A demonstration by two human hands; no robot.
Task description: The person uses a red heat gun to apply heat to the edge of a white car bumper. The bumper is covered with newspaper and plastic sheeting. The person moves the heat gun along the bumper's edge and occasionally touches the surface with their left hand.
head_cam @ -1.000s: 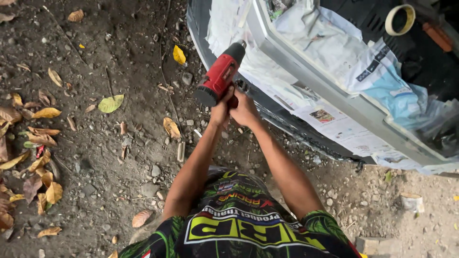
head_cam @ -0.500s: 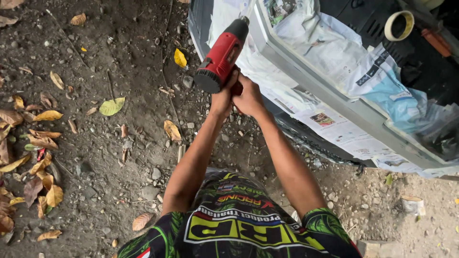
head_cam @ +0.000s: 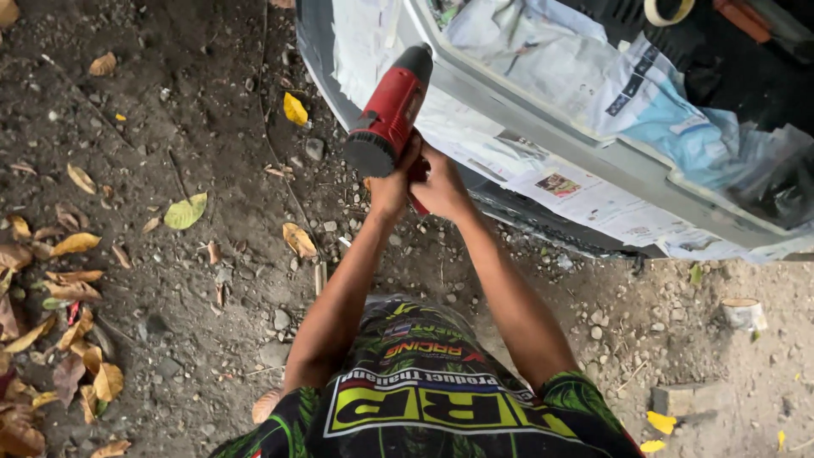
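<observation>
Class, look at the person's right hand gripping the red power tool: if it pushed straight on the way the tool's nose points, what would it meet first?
Most likely the grey car panel masked with newspaper: the red power tool in the right hand already points at it, though depth is unclear.

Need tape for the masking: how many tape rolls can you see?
2. One tape roll lies at the top edge, inside the car, partly cut off by the frame. A second roll sits on the ground at right. Others may be hidden under the newspaper.

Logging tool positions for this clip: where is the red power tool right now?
In the head view the red power tool sits upper centre, held by the left hand and right hand, its nose against the newspaper-masked grey panel.
</observation>
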